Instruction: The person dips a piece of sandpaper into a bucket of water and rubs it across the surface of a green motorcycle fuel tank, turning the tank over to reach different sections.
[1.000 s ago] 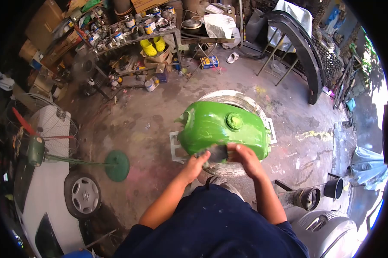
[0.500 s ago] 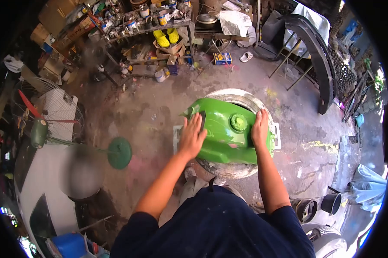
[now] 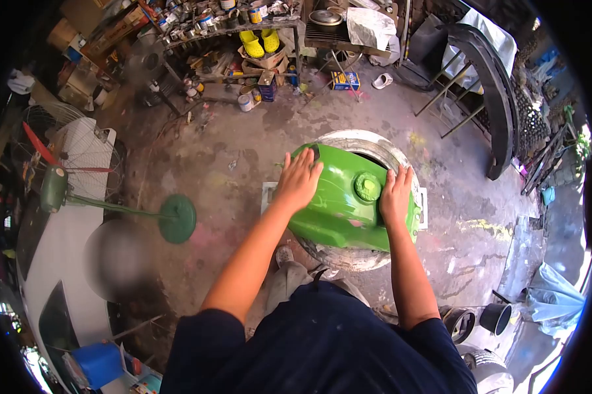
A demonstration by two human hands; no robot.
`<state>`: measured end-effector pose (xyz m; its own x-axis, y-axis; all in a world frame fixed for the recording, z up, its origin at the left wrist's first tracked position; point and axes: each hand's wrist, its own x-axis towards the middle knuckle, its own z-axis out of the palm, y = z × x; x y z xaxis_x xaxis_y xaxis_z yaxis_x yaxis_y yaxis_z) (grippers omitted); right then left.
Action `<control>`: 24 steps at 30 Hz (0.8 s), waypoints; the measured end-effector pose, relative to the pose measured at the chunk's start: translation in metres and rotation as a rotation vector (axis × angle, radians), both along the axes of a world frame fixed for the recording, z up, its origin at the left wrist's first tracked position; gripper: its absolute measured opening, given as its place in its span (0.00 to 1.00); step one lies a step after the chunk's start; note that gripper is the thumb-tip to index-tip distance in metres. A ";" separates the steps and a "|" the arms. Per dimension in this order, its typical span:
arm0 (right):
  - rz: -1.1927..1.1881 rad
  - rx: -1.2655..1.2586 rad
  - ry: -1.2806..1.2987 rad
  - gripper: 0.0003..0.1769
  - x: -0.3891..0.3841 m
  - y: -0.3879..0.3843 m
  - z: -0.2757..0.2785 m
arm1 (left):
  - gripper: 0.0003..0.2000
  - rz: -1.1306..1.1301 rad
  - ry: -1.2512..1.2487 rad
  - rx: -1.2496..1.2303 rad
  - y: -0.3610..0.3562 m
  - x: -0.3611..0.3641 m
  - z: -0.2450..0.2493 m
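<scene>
Resting on the upper left part of the green tank (image 3: pixel 338 194), the left hand (image 3: pixel 299 178) has its fingers straight and slightly spread. A strip of something dark, perhaps a pad (image 3: pixel 315 153), shows past the fingertips; whatever more there is of it lies under the hand, and the palm is out of sight. The right hand (image 3: pixel 396 196) lies along the tank's right side, just beside the raised cap (image 3: pixel 367 186), fingers straight and almost together (whether anything sits beneath them, I cannot tell).

The tank lies across a worn, whitish ring (image 3: pixel 356 136), covering most of its middle, so only the far and near edges show well. A pale bracket (image 3: pixel 422 207) juts out past the ring's right edge, partly covered by the tank.

Beyond, the view's top edge cuts off the cluttered bench (image 3: pixel 300 46); the labels on its cans (image 3: pixel 255 14) are too small to read. Yellow clogs (image 3: pixel 270 41) sit under its right end. At left, a grey blur (image 3: pixel 119 259) hides part of the white car (image 3: pixel 53 246), and the fan's wire cage (image 3: pixel 46 125) fades into the dark background.
</scene>
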<state>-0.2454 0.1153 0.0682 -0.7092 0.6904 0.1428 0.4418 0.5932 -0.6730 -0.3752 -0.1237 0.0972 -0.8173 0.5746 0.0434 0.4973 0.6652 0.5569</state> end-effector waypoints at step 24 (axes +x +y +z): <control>-0.011 -0.026 0.072 0.34 0.001 -0.001 0.004 | 0.34 0.010 -0.070 -0.129 0.021 -0.016 -0.004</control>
<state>-0.2440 0.1143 0.0725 -0.6900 0.7022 0.1753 0.3981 0.5704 -0.7184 -0.3907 -0.1025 0.0932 -0.8216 0.5632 -0.0880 0.4527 0.7386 0.4996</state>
